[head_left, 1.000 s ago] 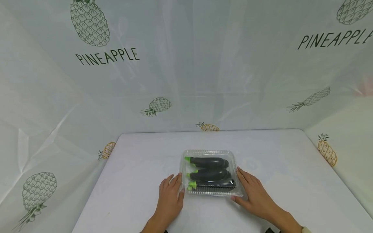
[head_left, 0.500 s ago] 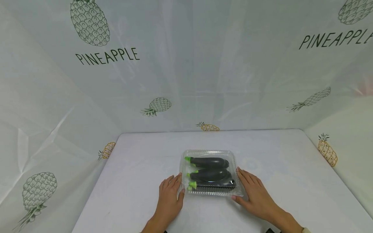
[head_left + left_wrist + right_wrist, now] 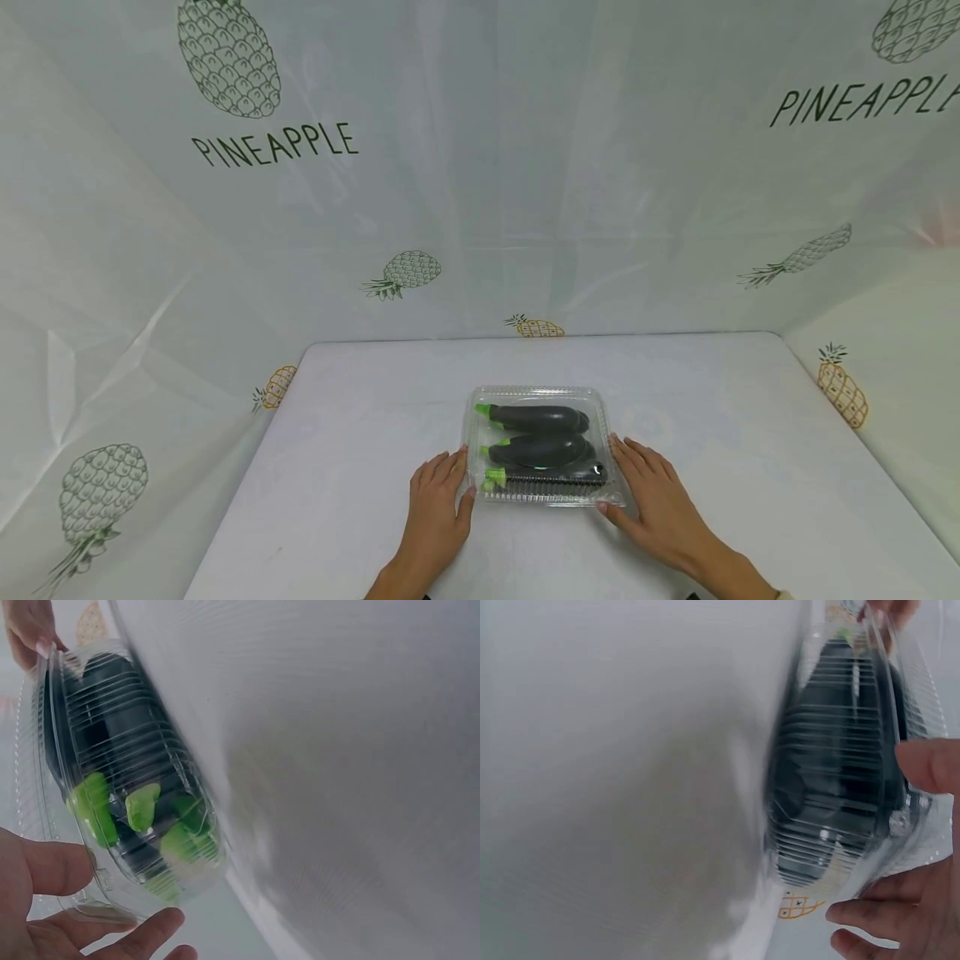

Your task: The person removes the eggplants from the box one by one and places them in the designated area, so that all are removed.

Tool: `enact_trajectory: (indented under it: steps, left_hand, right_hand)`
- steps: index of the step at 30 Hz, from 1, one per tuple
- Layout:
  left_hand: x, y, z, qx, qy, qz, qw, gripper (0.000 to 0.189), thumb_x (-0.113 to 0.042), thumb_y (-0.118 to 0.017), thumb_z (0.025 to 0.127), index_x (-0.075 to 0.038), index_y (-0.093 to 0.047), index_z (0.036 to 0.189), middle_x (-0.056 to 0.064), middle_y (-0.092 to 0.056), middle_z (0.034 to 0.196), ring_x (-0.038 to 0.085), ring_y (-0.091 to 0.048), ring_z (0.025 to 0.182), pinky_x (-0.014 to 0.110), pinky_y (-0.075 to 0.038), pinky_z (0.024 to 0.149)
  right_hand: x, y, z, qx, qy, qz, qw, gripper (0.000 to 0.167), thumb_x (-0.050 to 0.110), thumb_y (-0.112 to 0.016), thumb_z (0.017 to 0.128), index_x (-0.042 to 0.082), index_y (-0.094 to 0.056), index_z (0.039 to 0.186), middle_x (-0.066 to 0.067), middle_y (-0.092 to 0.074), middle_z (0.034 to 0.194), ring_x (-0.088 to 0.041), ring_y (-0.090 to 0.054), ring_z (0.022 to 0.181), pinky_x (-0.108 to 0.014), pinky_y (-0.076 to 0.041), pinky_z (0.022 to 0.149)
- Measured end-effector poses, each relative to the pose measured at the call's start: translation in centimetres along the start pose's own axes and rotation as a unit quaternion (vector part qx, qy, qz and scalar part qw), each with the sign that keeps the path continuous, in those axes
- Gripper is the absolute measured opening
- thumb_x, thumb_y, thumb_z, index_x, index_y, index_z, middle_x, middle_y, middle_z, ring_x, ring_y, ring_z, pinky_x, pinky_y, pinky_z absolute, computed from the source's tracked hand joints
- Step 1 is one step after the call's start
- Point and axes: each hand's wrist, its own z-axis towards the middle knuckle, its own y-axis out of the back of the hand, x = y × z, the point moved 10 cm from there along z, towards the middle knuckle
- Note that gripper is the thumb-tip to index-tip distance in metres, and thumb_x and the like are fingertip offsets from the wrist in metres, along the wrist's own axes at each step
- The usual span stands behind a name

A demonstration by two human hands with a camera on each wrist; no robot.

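A clear plastic clamshell container (image 3: 536, 391) sits on the white table with its lid down. Dark eggplants (image 3: 538, 450) with bright green caps lie inside it, stacked side by side. At the container's left side rests my left hand (image 3: 438, 510), fingers extended along its edge and thumb near the front corner. My right hand (image 3: 660, 507) lies against the right side, fingers mostly straight, thumb by the front right corner. In the left wrist view, green eggplant caps (image 3: 141, 806) show through the ribbed wall. The right wrist view shows the dark rounded ends (image 3: 810, 787) of the eggplants.
The white tabletop (image 3: 375, 400) spreads around the container. A pale curtain (image 3: 525, 167) printed with pineapples and the word PINEAPPLE hangs behind and along both sides of the table.
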Motion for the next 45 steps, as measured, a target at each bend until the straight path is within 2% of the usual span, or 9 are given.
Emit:
enact_trajectory:
  steps: [4,9,14,20,26,33,36,39,45]
  left_hand:
    - [-0.1,0.0,0.0,-0.001,-0.001,0.000,1.0000,0.049,-0.007,-0.071,0.097,0.014,-0.058,0.140,0.022,-0.059,0.148,0.045,-0.050,0.137,0.070,-0.036,0.113]
    - [-0.3,0.2,0.1,-0.007,-0.004,-0.003,1.0000,0.049,-0.006,-0.071,0.097,0.014,-0.058,0.140,0.022,-0.059,0.148,0.045,-0.050,0.136,0.068,-0.036,0.114]
    - [-0.4,0.4,0.1,-0.013,-0.009,-0.005,0.9999,0.049,-0.004,-0.071,0.096,0.014,-0.059,0.139,0.022,-0.060,0.147,0.044,-0.051,0.135,0.069,-0.037,0.112]
    - [-0.4,0.3,0.1,-0.012,-0.007,-0.003,0.9999,0.048,-0.005,-0.071,0.096,0.013,-0.059,0.139,0.022,-0.060,0.147,0.044,-0.051,0.135,0.068,-0.038,0.113]
    - [-0.4,0.3,0.1,-0.015,-0.008,-0.002,0.9998,0.047,-0.006,-0.071,0.097,0.013,-0.060,0.139,0.020,-0.060,0.147,0.043,-0.052,0.134,0.068,-0.038,0.112]
    - [-0.7,0.4,-0.1,-0.018,-0.007,-0.012,0.9997,0.046,-0.005,-0.070,0.097,0.013,-0.061,0.138,0.020,-0.060,0.147,0.042,-0.052,0.132,0.068,-0.039,0.109]
    - [-0.7,0.5,-0.1,-0.017,0.000,-0.010,0.9998,0.046,-0.006,-0.071,0.097,0.012,-0.061,0.139,0.019,-0.060,0.147,0.041,-0.052,0.132,0.068,-0.040,0.109]
    - [-0.5,0.5,0.0,-0.013,0.013,-0.011,0.9998,0.049,-0.007,-0.071,0.097,0.010,-0.059,0.142,0.020,-0.061,0.146,0.040,-0.053,0.131,0.067,-0.040,0.109]
    - [0.4,0.3,-0.1,-0.015,0.038,-0.026,0.9988,0.064,-0.009,-0.078,0.093,0.001,-0.053,0.151,0.016,-0.066,0.137,0.038,-0.058,0.126,0.065,-0.046,0.104]
  right_hand:
    - [0.3,0.1,-0.1,-0.027,0.018,-0.013,0.9994,0.081,0.038,-0.081,0.082,-0.007,-0.056,0.144,-0.022,-0.063,0.143,-0.043,-0.053,0.132,-0.043,-0.030,0.122]
    - [0.7,0.2,-0.1,-0.047,0.030,-0.022,0.9982,0.072,0.031,-0.076,0.084,-0.009,-0.058,0.140,-0.023,-0.066,0.138,-0.043,-0.054,0.130,-0.019,0.002,0.128]
    - [0.9,0.2,-0.3,-0.055,0.024,-0.033,0.9976,0.067,0.025,-0.074,0.083,-0.010,-0.060,0.138,-0.022,-0.067,0.136,-0.041,-0.055,0.129,-0.029,-0.015,0.128]
    - [1.0,0.2,-0.5,-0.055,0.022,-0.043,0.9973,0.061,0.026,-0.071,0.088,-0.009,-0.061,0.136,-0.021,-0.068,0.135,-0.040,-0.054,0.131,-0.054,-0.035,0.110]
    - [1.3,0.4,-0.5,-0.060,0.033,-0.057,0.9960,0.055,0.024,-0.068,0.088,-0.012,-0.063,0.130,-0.023,-0.071,0.128,-0.042,-0.055,0.128,-0.059,-0.039,0.107]
    - [1.1,1.2,0.0,-0.087,0.038,-0.032,0.9950,0.041,0.010,-0.067,0.083,-0.007,-0.065,0.120,-0.020,-0.076,0.116,-0.042,-0.059,0.125,-0.031,-0.015,0.131]
    - [1.0,1.3,0.0,-0.081,0.034,-0.030,0.9957,0.042,0.012,-0.069,0.086,-0.007,-0.065,0.123,-0.020,-0.075,0.118,-0.043,-0.058,0.126,-0.045,-0.030,0.126]
    - [0.8,1.4,0.2,-0.066,0.018,-0.034,0.9971,0.044,0.012,-0.074,0.085,-0.005,-0.066,0.124,-0.018,-0.075,0.119,-0.042,-0.058,0.126,-0.060,-0.043,0.109]
    - [0.4,2.2,0.4,-0.056,-0.015,-0.040,0.9975,0.050,0.013,-0.083,0.079,-0.001,-0.069,0.125,-0.015,-0.075,0.120,-0.042,-0.059,0.123,-0.062,-0.046,0.103]
